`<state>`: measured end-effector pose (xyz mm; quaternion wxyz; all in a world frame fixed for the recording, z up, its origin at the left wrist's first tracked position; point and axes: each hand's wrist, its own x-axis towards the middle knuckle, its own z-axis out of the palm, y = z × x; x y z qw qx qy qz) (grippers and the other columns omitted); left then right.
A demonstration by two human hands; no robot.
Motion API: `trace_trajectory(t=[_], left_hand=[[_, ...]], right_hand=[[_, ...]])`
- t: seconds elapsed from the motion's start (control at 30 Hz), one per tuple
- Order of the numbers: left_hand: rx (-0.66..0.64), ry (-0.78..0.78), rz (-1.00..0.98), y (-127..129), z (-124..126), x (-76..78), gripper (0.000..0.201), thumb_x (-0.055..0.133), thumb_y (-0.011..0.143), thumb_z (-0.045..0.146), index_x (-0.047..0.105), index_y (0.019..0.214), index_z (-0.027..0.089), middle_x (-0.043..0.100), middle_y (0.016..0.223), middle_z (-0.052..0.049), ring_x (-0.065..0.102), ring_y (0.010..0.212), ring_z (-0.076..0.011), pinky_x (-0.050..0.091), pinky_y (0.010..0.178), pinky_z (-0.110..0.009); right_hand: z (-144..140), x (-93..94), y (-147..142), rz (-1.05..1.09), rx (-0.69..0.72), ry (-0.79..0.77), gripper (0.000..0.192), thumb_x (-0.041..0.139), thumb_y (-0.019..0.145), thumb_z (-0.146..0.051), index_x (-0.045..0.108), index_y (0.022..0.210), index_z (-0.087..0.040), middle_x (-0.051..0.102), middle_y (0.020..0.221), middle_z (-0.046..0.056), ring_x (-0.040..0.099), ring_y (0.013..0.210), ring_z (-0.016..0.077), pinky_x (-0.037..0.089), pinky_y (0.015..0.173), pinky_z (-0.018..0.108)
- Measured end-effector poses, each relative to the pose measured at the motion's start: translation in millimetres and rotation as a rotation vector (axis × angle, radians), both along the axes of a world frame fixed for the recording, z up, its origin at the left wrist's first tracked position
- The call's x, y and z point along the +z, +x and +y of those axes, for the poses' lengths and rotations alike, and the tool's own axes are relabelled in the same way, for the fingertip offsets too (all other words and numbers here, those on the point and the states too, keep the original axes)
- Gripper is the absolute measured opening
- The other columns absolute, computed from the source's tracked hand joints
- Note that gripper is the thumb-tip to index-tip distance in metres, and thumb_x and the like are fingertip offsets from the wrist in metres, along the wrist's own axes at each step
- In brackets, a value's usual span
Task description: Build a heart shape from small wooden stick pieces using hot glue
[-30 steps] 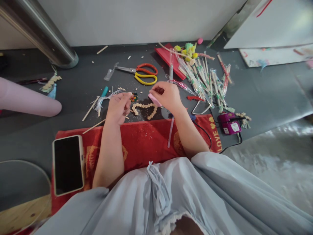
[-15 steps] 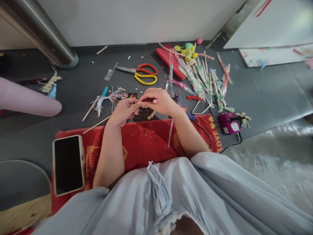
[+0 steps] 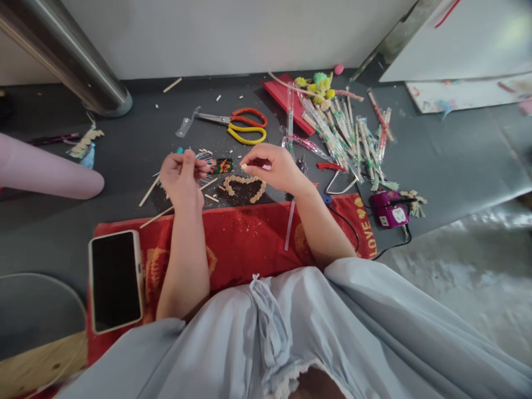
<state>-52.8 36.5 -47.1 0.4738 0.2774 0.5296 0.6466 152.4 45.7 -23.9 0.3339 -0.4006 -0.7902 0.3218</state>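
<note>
Thumb and fingertips of my right hand [image 3: 274, 169] pinch a small pale wooden piece [image 3: 244, 166]. Below it lies a heart-shaped outline [image 3: 261, 192] built of little tan pieces. My left hand [image 3: 181, 176] is raised to the left, thumb up and fingers loosely apart, with nothing visible in it. Under and behind that hand are a bundle of white strands, partly hidden, and thin wooden sticks [image 3: 149, 191]. A small dark patterned packet [image 3: 222, 165] sits between the hands. Short cut stick bits [image 3: 211, 198] are scattered near the heart.
Scissors [image 3: 247, 126] with orange and yellow handles lie beyond my hands. Wrapped sticks [image 3: 332, 133] pile up at right, near a purple box with a cord [image 3: 389, 209]. A phone [image 3: 116, 280] rests on the red towel [image 3: 245, 235]; a pink cylinder [image 3: 50, 166] juts in from the left.
My hands were together at the fingertips and have parted. The left moved left and opened; the right stays near its place with the small wooden piece. The heart outline is more exposed.
</note>
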Motion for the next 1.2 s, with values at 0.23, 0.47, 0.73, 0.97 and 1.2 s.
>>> trace_trajectory(t=[0.23,0.47,0.73,0.97,1.2], left_hand=[[0.312,0.164,0.032,-14,4,-9.6,0.019,0.056,0.097,0.016,0.041,0.085,0.022,0.064,0.068,0.011,0.060,0.064,-0.0034,0.047,0.068,-0.022],[0.381,0.260,0.334,-17,8,-27.1,0.016,0.065,0.082,0.013,0.056,0.094,0.020,0.066,0.115,-0.001,0.064,0.100,-0.0141,0.054,0.087,-0.033],[0.018,0.280,0.904,-7,-5,-23.7,0.017,0.066,0.088,0.038,0.073,0.094,0.024,0.061,0.116,-0.011,0.053,0.122,-0.0303,0.036,0.115,-0.053],[-0.149,0.285,0.990,5,-11,-10.4,0.032,0.075,0.077,0.032,0.074,0.109,0.027,0.054,0.143,-0.010,0.033,0.144,-0.0370,0.021,0.124,-0.057],[-0.321,0.258,0.361,13,-12,-5.7,0.033,0.075,0.079,0.042,0.074,0.105,0.023,0.070,0.091,-0.005,0.065,0.072,-0.0140,0.054,0.065,-0.025]], right_hand=[[1,-1.4,1,0.036,-0.017,-0.066,0.014,0.064,0.087,-0.031,0.071,0.092,-0.020,0.068,0.088,0.002,0.057,0.076,0.0123,0.045,0.068,0.027],[1,-1.4,0,0.084,-0.015,-0.097,0.016,0.065,0.085,-0.032,0.071,0.091,-0.019,0.067,0.086,0.002,0.057,0.076,0.0121,0.046,0.067,0.027],[0,-0.4,0,0.056,-0.026,-0.086,0.013,0.064,0.085,-0.030,0.071,0.091,-0.020,0.068,0.087,0.002,0.057,0.075,0.0120,0.046,0.067,0.027],[0,-0.8,-1,0.062,-0.032,-0.065,0.014,0.064,0.084,-0.029,0.071,0.092,-0.019,0.069,0.087,0.002,0.058,0.076,0.0127,0.046,0.068,0.027],[1,-7.4,-5,0.080,-0.050,-0.005,0.011,0.064,0.085,-0.026,0.069,0.093,-0.020,0.069,0.088,0.002,0.059,0.078,0.0133,0.048,0.072,0.028]])
